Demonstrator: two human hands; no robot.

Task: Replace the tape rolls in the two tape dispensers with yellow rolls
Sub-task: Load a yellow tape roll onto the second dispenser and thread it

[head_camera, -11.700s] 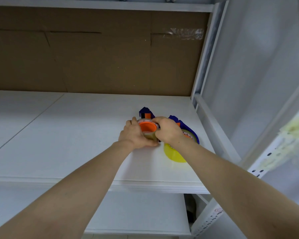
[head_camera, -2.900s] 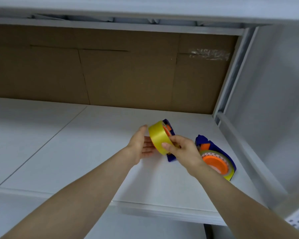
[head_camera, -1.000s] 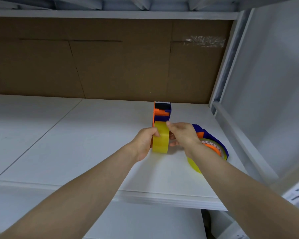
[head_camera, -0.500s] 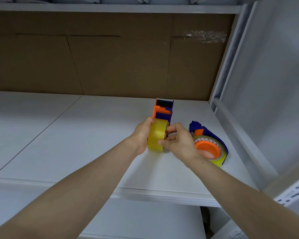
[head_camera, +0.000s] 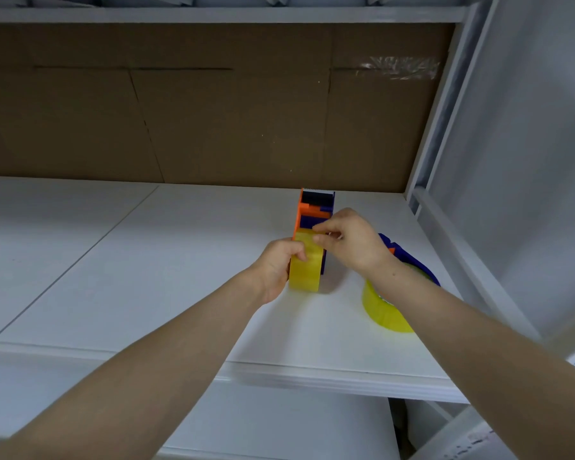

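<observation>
**A:** Where's the yellow roll (head_camera: 305,272) relative to the hands?

**B:** Right between them, on the white shelf (head_camera: 146,277). It stands on edge at the near end of the upright dispenser (head_camera: 313,215). The dispenser's long axis runs straight away from the person, with the serrated cutter (head_camera: 316,193) at the far end.

**A:** Left hand (head_camera: 279,268)?

**B:** Curled round the roll's left side, one digit over the outer face. It grips the roll and steadies the whole unit on the shelf.

**A:** Right hand (head_camera: 349,242)?

**B:** At the top of the roll, thumb and forefinger closed in a pinch on the tape end (head_camera: 314,234). The film is too thin to see clearly, so "tape end" is my read. The forearm comes in from the right, and the knuckles sit beside the blue-orange head.

**A:** So what does the move turn on?

**B:** My judgement is that the end has to travel forward along that axis, over the head to the cutter. The right hand is nearer the cutter, and the left only needs to hold.

**A:** Other unit?

**B:** The second dispenser (head_camera: 409,258) lies flat just right of the right wrist, partly under the forearm. A second yellow roll (head_camera: 385,313) sits in it — it looks loaded.
</observation>
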